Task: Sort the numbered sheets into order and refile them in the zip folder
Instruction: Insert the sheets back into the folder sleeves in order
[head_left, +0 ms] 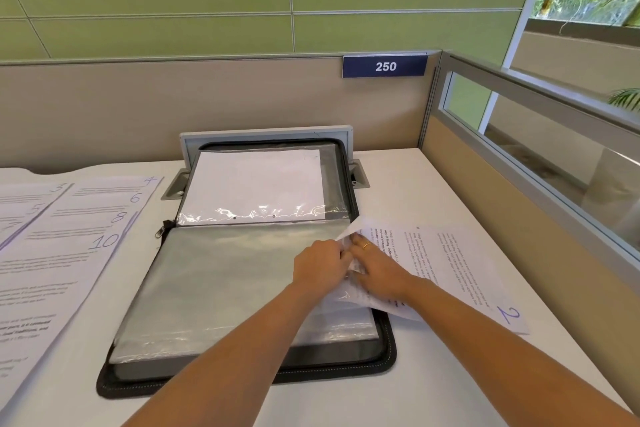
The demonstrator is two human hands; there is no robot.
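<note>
The black zip folder (388, 354) lies open on the desk with clear plastic sleeves (221, 281) inside. Its far half leans against the partition and holds a white sheet (256, 184) in a sleeve. The sheet numbered 2 (460, 267) lies at the folder's right edge, partly under a sleeve's open side. My left hand (317, 267) pinches the sleeve's edge there. My right hand (379, 274) presses flat on sheet 2, a ring on one finger. Sheets numbered 3, 4, 5, 6, 8 and 10 (69, 239) are fanned out at the left.
A beige partition (173, 107) with a blue "250" sign (385, 66) closes off the back of the desk. A glass-topped side panel (540, 149) runs along the right. A grey cable flap (266, 135) stands behind the folder.
</note>
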